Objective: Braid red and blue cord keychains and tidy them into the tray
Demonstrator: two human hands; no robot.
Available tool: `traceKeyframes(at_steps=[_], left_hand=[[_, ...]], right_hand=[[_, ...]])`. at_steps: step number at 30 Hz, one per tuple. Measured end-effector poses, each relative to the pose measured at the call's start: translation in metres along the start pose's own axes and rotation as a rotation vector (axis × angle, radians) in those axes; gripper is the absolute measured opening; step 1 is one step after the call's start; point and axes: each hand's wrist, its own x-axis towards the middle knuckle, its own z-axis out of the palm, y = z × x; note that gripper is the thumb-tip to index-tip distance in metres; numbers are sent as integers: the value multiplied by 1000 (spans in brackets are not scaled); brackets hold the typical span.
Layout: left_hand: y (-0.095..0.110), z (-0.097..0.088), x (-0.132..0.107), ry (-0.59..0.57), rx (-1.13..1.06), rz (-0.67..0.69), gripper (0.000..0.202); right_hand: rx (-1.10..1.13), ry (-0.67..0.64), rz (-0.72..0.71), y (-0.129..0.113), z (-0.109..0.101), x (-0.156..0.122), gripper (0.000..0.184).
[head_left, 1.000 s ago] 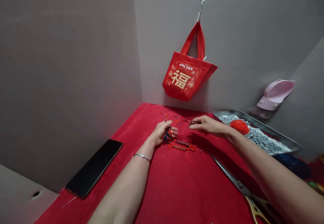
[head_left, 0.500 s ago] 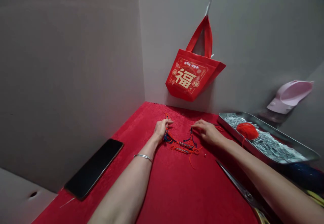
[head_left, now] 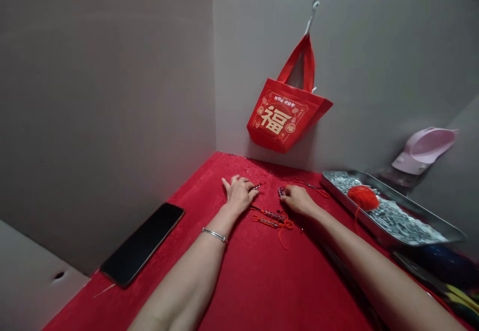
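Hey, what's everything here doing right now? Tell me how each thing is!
Left hand: palm down on the red cloth
Right hand: fingers curled beside a small metal piece
Beaded red cord: lying loose
Red tote bag: hanging from a hook
Black phone: lying flat, screen dark
Metal tray: full of small metal pieces
Red yarn ball: sitting on the tray

the table [head_left: 262, 281] is covered in red cloth, finely patterned with a soft sheen. the cord [head_left: 271, 221] is glossy braided thread, the yarn [head_left: 362, 197] matt and fuzzy. the tray [head_left: 359, 220] is shiny metal, the phone [head_left: 142, 245] smooth glossy glass, the bag [head_left: 279, 121] matt fabric, the pink piece [head_left: 424, 146] smooth plastic, the walls [head_left: 108, 96] matt card.
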Motion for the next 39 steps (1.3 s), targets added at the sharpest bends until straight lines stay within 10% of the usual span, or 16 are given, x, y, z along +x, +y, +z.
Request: traceKeyframes(at_steps=[14, 28, 39], left_hand=[[5, 17, 5, -304, -290, -469, 40], [17, -14, -2, -762, -157, -354, 11], [31, -21, 2, -457, 457, -130, 21]], right_hand=[[-91, 37, 10, -5, -14, -25, 25], [-160, -235, -198, -37, -14, -59, 12], [466, 279, -16, 5, -18, -17, 42]])
